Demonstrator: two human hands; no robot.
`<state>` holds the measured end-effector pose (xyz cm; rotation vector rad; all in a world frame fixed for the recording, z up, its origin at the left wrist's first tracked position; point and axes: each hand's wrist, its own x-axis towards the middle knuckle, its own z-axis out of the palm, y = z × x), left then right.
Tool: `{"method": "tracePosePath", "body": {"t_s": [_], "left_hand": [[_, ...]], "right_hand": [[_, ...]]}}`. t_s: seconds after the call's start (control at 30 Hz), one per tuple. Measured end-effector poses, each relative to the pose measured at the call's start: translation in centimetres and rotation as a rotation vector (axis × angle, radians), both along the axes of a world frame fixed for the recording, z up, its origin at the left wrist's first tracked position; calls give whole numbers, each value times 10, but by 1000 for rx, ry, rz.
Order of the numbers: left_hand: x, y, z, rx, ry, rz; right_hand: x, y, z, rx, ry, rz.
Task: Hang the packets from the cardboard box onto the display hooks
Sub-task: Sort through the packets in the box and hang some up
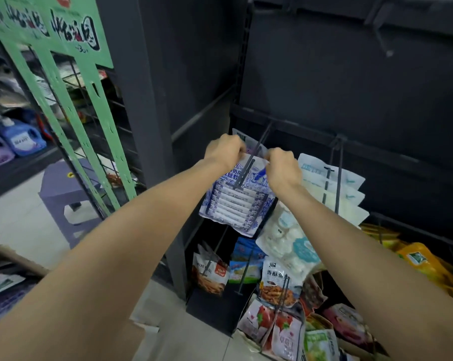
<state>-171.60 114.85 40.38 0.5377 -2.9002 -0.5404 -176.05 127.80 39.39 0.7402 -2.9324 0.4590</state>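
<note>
A blue-and-white patterned plastic packet point(249, 168) sits at the top of a dark metal display hook point(247, 166), the hook's two prongs running across its upper edge. The left hand point(224, 149) pinches the packet's top left corner with curled fingers, and the right hand point(282, 165) pinches the top right corner the same way, so the packet's header lies stretched between the two sets of fingertips with the hook passing midway between them. Both hands' fingers are closed on the packet; the fingertips themselves are turned away from the camera and hidden behind the knuckles.

Just below it, a row of matching blue-and-white packets point(236, 204) already hangs on the same hook, fanned out toward the camera. To the right, pale white-and-cream pouches point(332, 183) hang on a neighbouring hook. Beneath the right forearm hangs a clear bag of white round sweets point(288, 238). Lower down are an orange-and-white snack bag point(211, 272), a white packet with fried-snack picture point(278, 282) and red-and-white strawberry packets point(275, 327).

Yellow-orange bags point(423, 261) crowd the right edge. All hooks are fixed to a dark grey shelving panel point(350, 87). At far left stands a green printed cardboard rack point(72, 82), with a purple plastic stool point(64, 188) on the pale floor behind it.
</note>
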Motion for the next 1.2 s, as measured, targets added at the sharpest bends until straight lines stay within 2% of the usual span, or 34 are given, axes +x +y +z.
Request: {"method": "tracePosePath", "body": {"t_s": [0.33, 0.43, 0.63, 0.93, 1.07, 1.2], "left_hand": [[-32, -4, -1, -2, 71, 59], [-25, -3, -1, -1, 127, 42], [16, -7, 19, 23, 194, 25], [168, -32, 53, -13, 194, 127], [261, -54, 39, -5, 147, 243], [361, -79, 4, -34, 87, 426]], "right_hand": [[-29, -9, 13, 7, -60, -52], [-28, -9, 13, -109, -92, 16], [6, -6, 38, -349, -9, 149], [124, -34, 69, -392, -120, 432], [202, -65, 51, -356, -181, 568], [282, -99, 16, -239, -326, 689]]}}
